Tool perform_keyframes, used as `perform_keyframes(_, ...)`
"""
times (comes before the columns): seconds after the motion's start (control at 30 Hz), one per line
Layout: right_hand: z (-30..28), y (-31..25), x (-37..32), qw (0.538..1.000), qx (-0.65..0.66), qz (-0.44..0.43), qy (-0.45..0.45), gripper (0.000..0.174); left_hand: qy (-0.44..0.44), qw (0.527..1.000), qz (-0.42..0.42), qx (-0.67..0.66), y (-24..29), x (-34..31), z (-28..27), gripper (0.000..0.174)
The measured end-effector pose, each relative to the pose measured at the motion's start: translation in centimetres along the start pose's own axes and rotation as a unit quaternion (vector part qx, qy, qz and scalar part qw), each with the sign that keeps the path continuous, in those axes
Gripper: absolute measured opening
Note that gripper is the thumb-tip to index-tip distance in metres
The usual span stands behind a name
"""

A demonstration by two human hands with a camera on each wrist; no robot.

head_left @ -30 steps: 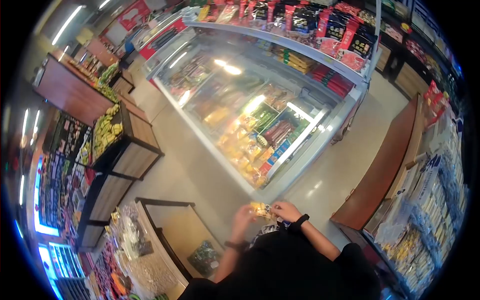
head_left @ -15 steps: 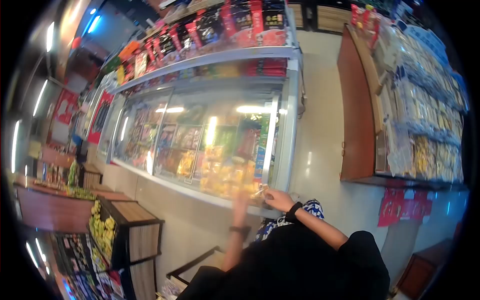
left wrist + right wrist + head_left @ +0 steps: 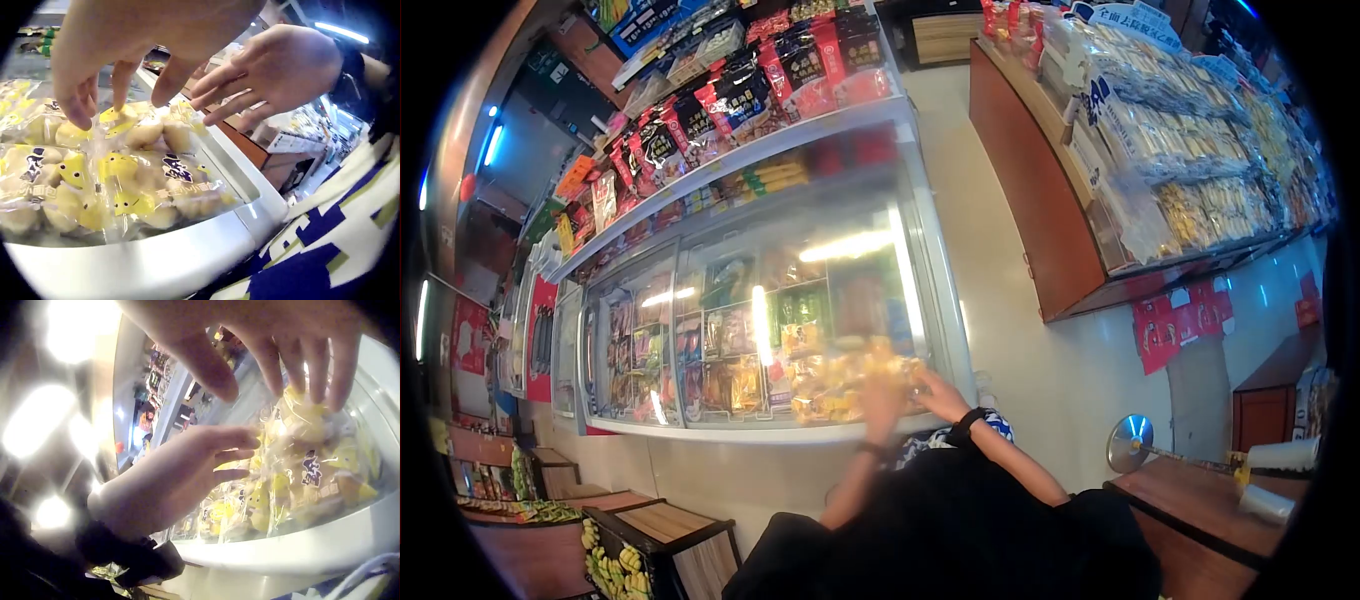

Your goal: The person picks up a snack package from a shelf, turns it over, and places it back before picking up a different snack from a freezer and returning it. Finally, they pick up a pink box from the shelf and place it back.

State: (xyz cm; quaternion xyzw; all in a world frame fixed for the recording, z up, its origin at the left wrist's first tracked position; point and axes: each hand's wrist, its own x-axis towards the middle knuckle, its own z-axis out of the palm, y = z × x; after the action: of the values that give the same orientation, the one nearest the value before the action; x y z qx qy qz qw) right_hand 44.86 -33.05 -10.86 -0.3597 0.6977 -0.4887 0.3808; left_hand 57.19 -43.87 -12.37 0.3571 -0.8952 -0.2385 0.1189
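Clear bags of small round bread rolls [image 3: 172, 203] with yellow printing lie together at the near end of a freezer case [image 3: 730, 434]. My left hand [image 3: 882, 402], blurred in the head view, is over them with its fingers pointing down, the fingertips right at the bags in the left wrist view. Beside it, my right hand [image 3: 943, 400] is at the case's near right corner. Its loosely spread fingers reach the top of one bag [image 3: 312, 481] in the right wrist view. Neither hand is curled round a bag.
Black and red food packets [image 3: 735, 95] line the shelf above the freezer. A wooden stand [image 3: 1030, 200] piled with wrapped goods is across the aisle on the right. Bananas [image 3: 615, 565] lie in a crate at lower left.
Earlier both hands were in front of my body with a small yellow bag between them. The view has turned and come closer to the freezer. Now the hands are over the bread bags there.
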Motion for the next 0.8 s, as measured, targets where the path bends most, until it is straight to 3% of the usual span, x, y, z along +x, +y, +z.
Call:
perform_keyframes(0.1,1.0,-0.7,0.0,0.998,0.057,0.031,-0.007,0.055,-0.012,0.992,0.039,-0.121,0.4,0.0,-0.2,0.021)
perform_keyframes(0.17,2.5,1.6,0.4,0.999,0.021,-0.023,0.022,0.054,-0.055,0.983,0.078,-0.155,1.3,-0.5,-0.5,0.024)
perform_keyframes(0.27,3.4,3.0,0.6,0.996,0.005,-0.074,0.041,0.050,0.026,0.982,0.142,-0.121,1.4,-1.3,0.1,0.031)
perform_keyframes(0.37,3.6,3.2,0.4,0.994,-0.031,-0.100,0.034,0.050,-0.002,0.988,0.145,-0.053,1.7,-2.0,0.0,0.040)
perform_keyframes(0.47,2.4,3.0,-0.8,0.991,-0.006,-0.134,0.013,0.046,0.057,0.987,0.138,-0.062,2.7,-2.0,0.7,0.038)
perform_keyframes(0.57,0.9,2.5,-3.0,0.994,0.019,-0.106,0.016,0.039,-0.101,0.985,0.056,-0.132,3.6,-1.7,-0.6,0.051)
perform_keyframes(0.63,-0.8,2.6,-5.7,0.996,-0.025,-0.052,0.066,0.034,-0.083,0.985,0.127,-0.079,7.0,-2.5,-4.5,0.048)
perform_keyframes(0.73,-4.8,5.5,-8.0,0.997,-0.019,-0.049,0.059,0.034,-0.022,0.997,0.017,-0.076,6.5,-2.8,0.0,0.043)
perform_keyframes(0.8,-7.4,7.9,-9.3,0.994,0.006,-0.050,0.095,0.034,0.059,0.998,0.011,-0.023,7.9,-2.8,2.1,0.043)
